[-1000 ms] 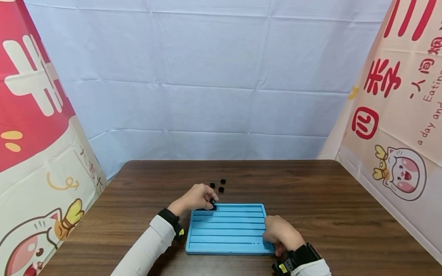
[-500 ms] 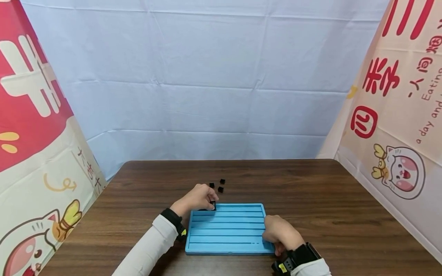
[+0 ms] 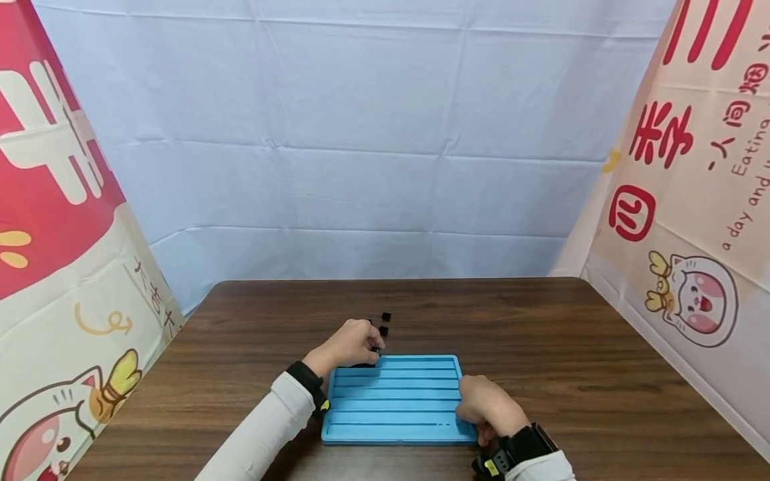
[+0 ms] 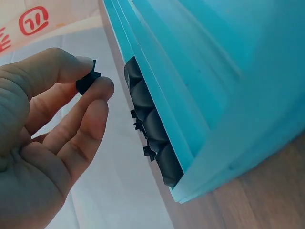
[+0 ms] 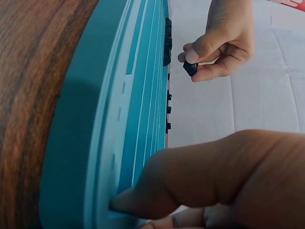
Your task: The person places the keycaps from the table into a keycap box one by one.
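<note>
Between thumb and fingertips, my left hand (image 3: 347,345) pinches a small black keycap (image 4: 86,84), held above the far left of a blue grooved tray (image 3: 397,403). In the left wrist view, a row of several black keycaps (image 4: 153,125) sits side by side in the tray's far groove, beside the left hand and apart from it. My right hand (image 3: 492,406) grips the tray's right edge, its thumb on the rim; its other fingers are partly hidden.
Beyond the tray, a few loose black keycaps (image 3: 386,316) lie on the brown wooden table (image 3: 517,327); one is partly hidden by the left hand. A pale cloth (image 3: 361,187) hangs behind the table, with printed cloths at both sides.
The left hand dipped with the keycap toward the tray's far edge, then lifted slightly and shifted right. The right hand keeps its hold on the tray.
</note>
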### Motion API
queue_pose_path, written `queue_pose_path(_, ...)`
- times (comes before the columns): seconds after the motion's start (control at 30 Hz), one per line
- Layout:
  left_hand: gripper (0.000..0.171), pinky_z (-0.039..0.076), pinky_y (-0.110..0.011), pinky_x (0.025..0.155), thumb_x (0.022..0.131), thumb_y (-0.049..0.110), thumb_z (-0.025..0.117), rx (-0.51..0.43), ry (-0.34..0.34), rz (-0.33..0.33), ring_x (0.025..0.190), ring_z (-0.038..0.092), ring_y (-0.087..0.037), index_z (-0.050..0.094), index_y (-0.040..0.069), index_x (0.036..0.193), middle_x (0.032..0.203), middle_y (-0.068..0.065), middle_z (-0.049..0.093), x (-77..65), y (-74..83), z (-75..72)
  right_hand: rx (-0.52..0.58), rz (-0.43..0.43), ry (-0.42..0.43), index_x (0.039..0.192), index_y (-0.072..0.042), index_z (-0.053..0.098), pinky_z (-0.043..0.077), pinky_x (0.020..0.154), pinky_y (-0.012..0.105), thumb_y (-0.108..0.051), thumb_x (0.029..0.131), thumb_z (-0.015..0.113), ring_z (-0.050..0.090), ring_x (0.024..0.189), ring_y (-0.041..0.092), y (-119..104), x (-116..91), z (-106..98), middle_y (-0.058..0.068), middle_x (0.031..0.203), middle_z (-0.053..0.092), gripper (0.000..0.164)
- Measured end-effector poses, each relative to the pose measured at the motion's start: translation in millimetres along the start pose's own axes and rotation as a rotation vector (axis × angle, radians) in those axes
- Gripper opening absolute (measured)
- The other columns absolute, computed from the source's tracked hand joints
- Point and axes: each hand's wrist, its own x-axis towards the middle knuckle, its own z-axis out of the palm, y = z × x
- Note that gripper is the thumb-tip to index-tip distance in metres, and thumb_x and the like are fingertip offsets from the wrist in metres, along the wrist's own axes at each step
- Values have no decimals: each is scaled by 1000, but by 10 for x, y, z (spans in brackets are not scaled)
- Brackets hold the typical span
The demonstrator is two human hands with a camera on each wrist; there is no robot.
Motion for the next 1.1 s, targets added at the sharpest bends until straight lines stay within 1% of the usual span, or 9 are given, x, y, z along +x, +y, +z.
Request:
queue_pose_path(0.13,16,48,-26,70,81,6,71,25,-8,2,83,60,-14,71,6,97,90,1,65,32,16,16,0,-2,-1,97,11,58,40,32,25,3,85,57,51,32,16,-3,-8,-4,14,44,55,14)
queue_pose_path(0.27,19,48,-25,71,81,9,73,34,-20,-20,83,60,-13,71,6,99,89,2,65,61,32,42,3,-11,-5,95,9,59,38,31,23,3,85,57,51,32,15,-1,-25,-13,14,45,55,12)
queue_pose_path(0.43,10,48,-23,66,78,8,75,32,-36,-39,74,58,-6,73,9,88,79,7,63,84,53,60,-6,-20,7,88,8,59,38,30,23,4,84,57,49,30,13,-4,-38,-7,13,44,55,6)
queue_pose_path(0.63,7,46,-22,60,76,6,77,43,-45,-40,65,55,-4,73,11,78,71,9,60,114,57,87,-13,-24,16,86,7,59,38,31,23,3,85,57,49,30,13,-9,-48,-14,12,43,54,4)
queue_pose_path(0.8,8,46,-22,60,75,4,77,34,-53,-35,65,55,-4,72,10,77,71,8,61,123,42,105,-17,-27,31,80,5,58,38,30,23,4,83,57,49,29,13,-16,-59,-11,12,42,54,4)
queue_pose_path(1.0,10,46,-22,59,74,0,76,27,-59,-32,64,55,-4,72,9,77,71,7,61,123,66,107,-10,-21,24,85,5,59,36,30,22,3,84,57,49,30,13,-15,-57,-16,13,43,54,3)
queue_pose_path(1.1,11,46,-22,59,74,0,76,41,-64,-34,63,54,-4,71,9,76,70,7,60,121,84,105,-13,-15,19,85,5,59,36,30,21,3,84,57,49,30,13,-13,-52,-18,13,43,54,3)
